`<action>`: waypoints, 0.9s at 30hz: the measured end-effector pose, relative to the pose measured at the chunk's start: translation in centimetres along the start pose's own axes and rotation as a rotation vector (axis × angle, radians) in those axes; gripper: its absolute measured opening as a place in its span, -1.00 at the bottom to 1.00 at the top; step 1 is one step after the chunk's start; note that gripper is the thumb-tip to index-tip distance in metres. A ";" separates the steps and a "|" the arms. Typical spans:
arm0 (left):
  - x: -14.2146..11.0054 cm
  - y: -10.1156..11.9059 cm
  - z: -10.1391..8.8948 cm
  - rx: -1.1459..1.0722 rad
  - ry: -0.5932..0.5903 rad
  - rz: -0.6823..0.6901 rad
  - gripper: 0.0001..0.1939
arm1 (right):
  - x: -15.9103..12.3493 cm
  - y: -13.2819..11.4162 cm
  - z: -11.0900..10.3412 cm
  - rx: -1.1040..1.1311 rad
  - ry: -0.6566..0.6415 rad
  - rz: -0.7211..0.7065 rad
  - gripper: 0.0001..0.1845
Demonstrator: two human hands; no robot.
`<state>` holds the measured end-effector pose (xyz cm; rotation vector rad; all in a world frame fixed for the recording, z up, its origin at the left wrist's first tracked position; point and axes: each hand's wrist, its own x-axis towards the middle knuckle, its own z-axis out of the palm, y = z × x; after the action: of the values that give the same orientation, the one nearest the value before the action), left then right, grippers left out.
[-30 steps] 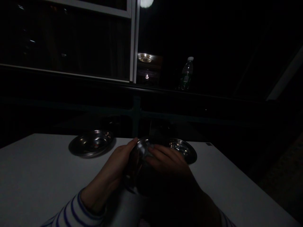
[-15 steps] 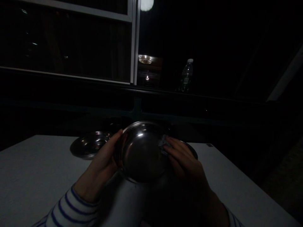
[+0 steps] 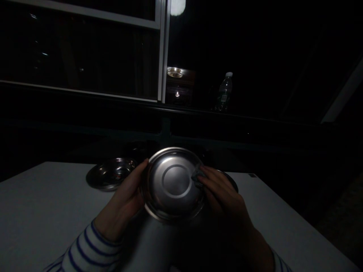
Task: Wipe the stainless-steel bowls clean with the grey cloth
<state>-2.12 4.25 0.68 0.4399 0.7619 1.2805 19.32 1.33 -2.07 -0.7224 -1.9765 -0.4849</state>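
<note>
A round stainless steel dish (image 3: 176, 179) is held up above the table, tilted so that a ring pressed into its flat centre faces me. My left hand (image 3: 127, 194) grips its left rim, thumb along the near side and the other fingers hidden behind. Between the fingers of my right hand (image 3: 222, 189) is a small grey crumpled cloth (image 3: 197, 176), pressed against the right part of the dish. Its exact material is too dark to tell. To the left, another steel dish (image 3: 106, 173) lies on the white table (image 3: 51, 211).
Behind my right hand, the edge of a further metal dish (image 3: 231, 180) shows. A clear plastic bottle (image 3: 225, 92) with a white cap stands on the ledge at the dark window (image 3: 163, 53). Dark objects behind the held dish are hard to make out.
The held dish has tilted, bringing its ringed centre into the light. My right hand and the cloth stay at its right side with only a slight shift.
</note>
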 end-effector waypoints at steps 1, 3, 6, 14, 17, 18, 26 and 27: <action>0.0 -0.1 0.1 0.009 0.008 -0.011 -0.96 | 0.1 0.1 -0.1 0.002 -0.006 0.002 -0.68; 0.0 -0.4 0.3 0.017 0.020 -0.017 -0.92 | 0.1 0.2 -0.3 0.002 -0.005 0.010 -0.68; -0.2 -0.7 0.6 0.002 0.017 0.031 -0.88 | -0.1 0.1 0.1 -0.043 0.006 -0.011 -0.69; -0.2 -0.3 0.4 0.011 -0.019 0.023 -0.80 | -0.8 -0.5 1.8 -0.184 -0.068 -0.242 -0.72; -0.3 -0.3 0.6 -0.001 -0.031 0.018 -0.84 | -0.5 0.3 1.1 -0.145 -0.027 -0.164 -0.71; -0.3 -0.4 0.7 -0.007 -0.025 0.023 -0.85 | -0.4 0.5 0.9 -0.129 -0.001 -0.111 -0.70; 0.2 -0.6 0.3 -0.013 -0.035 0.048 -0.80 | -1.2 -2.1 3.3 -0.228 0.036 -0.265 -0.77; 0.2 -0.6 0.3 -0.001 -0.023 0.045 -0.79 | -1.2 -2.5 3.6 -0.242 0.022 -0.299 -0.78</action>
<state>-1.51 4.33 0.43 0.4728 0.7353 1.3161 15.81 1.30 -4.98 -0.5656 -2.0351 -0.9195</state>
